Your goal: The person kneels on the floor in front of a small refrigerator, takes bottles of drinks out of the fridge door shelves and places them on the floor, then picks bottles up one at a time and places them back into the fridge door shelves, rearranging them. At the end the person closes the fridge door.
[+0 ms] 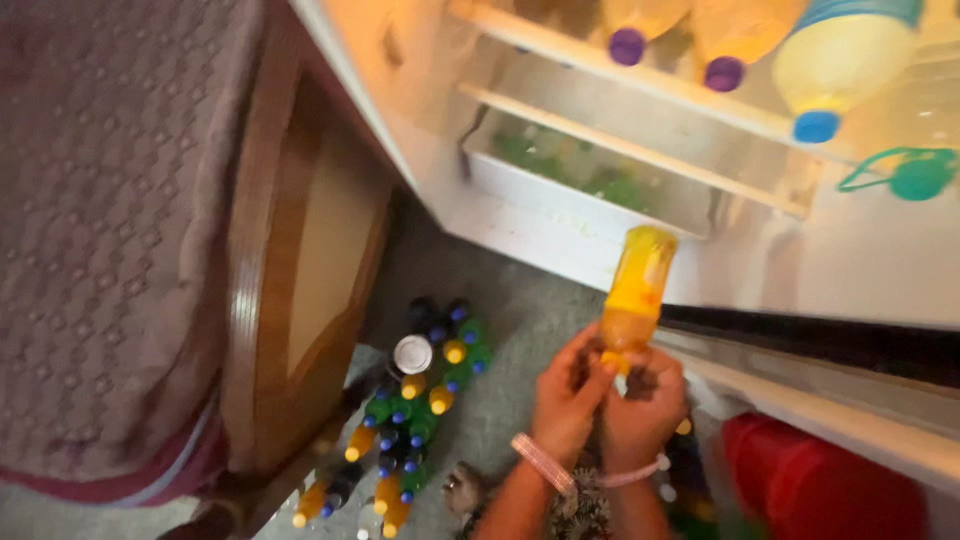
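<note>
Above and beyond both hands stands the open fridge [560, 215], its white shelves carrying bottles that lie with caps outward: two with purple caps [627, 45], one larger bottle with a blue cap [816, 125]. Lower, also above the hands, a clear drawer [590, 185] holds something green. To the left of the hands, many small bottles [420, 410] with yellow and blue caps lie on the grey floor [520, 310]. The orange bottle [635, 290] rises just above the hands, its lower end inside them. The left hand [567, 395] and right hand [645, 410] touch each other, each grip clenched around this bottle's lower end.
</note>
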